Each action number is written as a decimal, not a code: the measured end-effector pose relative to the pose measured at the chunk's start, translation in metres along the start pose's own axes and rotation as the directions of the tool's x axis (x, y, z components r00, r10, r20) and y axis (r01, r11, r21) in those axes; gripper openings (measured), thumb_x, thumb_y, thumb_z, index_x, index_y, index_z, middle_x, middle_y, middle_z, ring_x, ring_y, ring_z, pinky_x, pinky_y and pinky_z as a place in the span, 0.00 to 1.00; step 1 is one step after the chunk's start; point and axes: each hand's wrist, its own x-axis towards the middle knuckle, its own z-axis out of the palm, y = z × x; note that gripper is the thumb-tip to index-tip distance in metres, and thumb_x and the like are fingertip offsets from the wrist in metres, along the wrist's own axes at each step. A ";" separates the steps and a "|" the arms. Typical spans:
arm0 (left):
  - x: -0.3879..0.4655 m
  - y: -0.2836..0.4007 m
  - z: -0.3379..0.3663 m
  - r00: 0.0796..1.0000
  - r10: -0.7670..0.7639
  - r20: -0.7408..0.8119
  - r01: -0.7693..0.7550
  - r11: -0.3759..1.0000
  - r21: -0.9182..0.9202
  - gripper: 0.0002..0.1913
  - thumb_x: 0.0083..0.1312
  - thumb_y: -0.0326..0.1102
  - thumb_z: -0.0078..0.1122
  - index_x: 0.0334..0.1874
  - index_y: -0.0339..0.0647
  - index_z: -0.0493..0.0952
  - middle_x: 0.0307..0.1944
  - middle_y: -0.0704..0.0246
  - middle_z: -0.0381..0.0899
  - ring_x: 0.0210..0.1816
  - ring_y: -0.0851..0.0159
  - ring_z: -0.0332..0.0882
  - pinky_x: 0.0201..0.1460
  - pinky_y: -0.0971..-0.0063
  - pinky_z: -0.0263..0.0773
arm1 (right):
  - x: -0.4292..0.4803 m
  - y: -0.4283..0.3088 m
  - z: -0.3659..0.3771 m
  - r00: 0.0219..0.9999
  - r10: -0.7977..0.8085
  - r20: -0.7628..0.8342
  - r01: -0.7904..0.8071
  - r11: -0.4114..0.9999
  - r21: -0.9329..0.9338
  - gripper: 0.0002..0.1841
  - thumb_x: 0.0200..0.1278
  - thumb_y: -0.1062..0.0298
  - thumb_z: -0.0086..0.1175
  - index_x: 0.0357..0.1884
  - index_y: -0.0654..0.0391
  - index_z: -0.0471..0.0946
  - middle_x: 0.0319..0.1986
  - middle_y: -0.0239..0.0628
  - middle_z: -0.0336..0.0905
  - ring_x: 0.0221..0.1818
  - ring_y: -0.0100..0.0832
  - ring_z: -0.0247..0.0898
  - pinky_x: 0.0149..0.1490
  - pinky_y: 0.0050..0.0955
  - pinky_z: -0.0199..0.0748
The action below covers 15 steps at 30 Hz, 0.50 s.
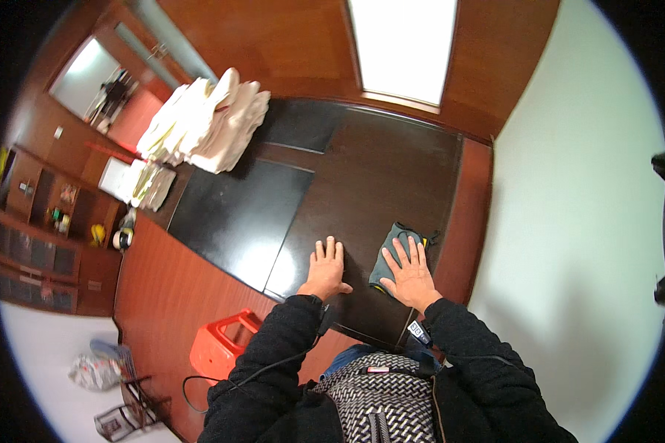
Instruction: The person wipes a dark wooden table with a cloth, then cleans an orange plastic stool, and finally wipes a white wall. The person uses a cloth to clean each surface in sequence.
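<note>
Under my right hand (pixel 413 277) lies a dark grey cloth (pixel 385 260) with a black edge and bits of yellow trim. That palm rests flat on the cloth with its fingers spread, covering part of it. My left hand (pixel 326 271) is laid on the dark wooden tabletop (pixel 377 171), a little to the left of the cloth. Its fingers are fairly straight, its thumb points to the right, and it holds nothing. Both wrists carry a strapped device, and a cable trails from the left sleeve.
Tall stacks of pale folded fabric (pixel 199 122) stand at the table's far left, beside a smaller pile (pixel 154 185). Black panels (pixel 238 205) are set in the tabletop. A red plastic stool (pixel 219 346) stands on the floor at left. A pale wall (pixel 565 194) rises at right.
</note>
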 end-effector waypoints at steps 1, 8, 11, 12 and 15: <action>0.002 0.002 -0.001 1.000 -0.005 0.014 0.004 1.000 0.012 0.74 0.44 0.57 0.95 0.88 0.31 0.55 0.89 0.40 0.52 0.87 0.25 0.51 0.85 0.36 0.61 | -0.012 0.001 0.000 0.999 0.030 -0.022 -0.029 0.999 0.019 0.44 0.82 0.33 0.53 0.91 0.47 0.61 0.91 0.50 0.46 0.92 0.65 0.33 0.91 0.66 0.30; 0.003 0.043 0.008 0.997 0.062 -0.035 -0.061 0.998 0.035 0.65 0.57 0.62 0.87 0.90 0.39 0.57 0.87 0.32 0.51 0.85 0.21 0.54 0.82 0.31 0.61 | -0.053 -0.005 0.008 0.963 0.263 -0.058 -0.255 0.960 0.112 0.45 0.81 0.35 0.56 0.91 0.49 0.61 0.91 0.54 0.45 0.91 0.68 0.33 0.90 0.70 0.33; -0.005 0.050 0.016 0.990 0.118 -0.075 -0.113 0.991 0.070 0.61 0.63 0.67 0.79 0.92 0.44 0.57 0.88 0.32 0.49 0.84 0.18 0.52 0.82 0.26 0.56 | -0.049 -0.005 0.010 0.960 0.275 -0.053 -0.269 0.958 0.099 0.45 0.81 0.35 0.56 0.91 0.49 0.61 0.91 0.55 0.44 0.91 0.69 0.32 0.89 0.71 0.33; -0.007 0.049 0.017 0.988 0.132 -0.086 -0.127 0.990 0.064 0.61 0.64 0.67 0.79 0.92 0.44 0.57 0.89 0.32 0.49 0.85 0.18 0.51 0.82 0.26 0.56 | -0.046 -0.004 0.010 0.960 0.276 -0.049 -0.271 0.958 0.091 0.46 0.81 0.35 0.56 0.91 0.49 0.61 0.91 0.55 0.44 0.91 0.69 0.32 0.89 0.71 0.33; -0.012 0.044 0.017 0.985 0.140 -0.102 -0.137 0.990 0.039 0.60 0.65 0.69 0.78 0.92 0.47 0.58 0.89 0.34 0.49 0.86 0.19 0.50 0.84 0.26 0.53 | -0.033 0.005 0.007 0.959 0.278 -0.056 -0.275 0.960 0.053 0.48 0.81 0.33 0.55 0.92 0.50 0.59 0.91 0.55 0.42 0.92 0.69 0.31 0.90 0.70 0.31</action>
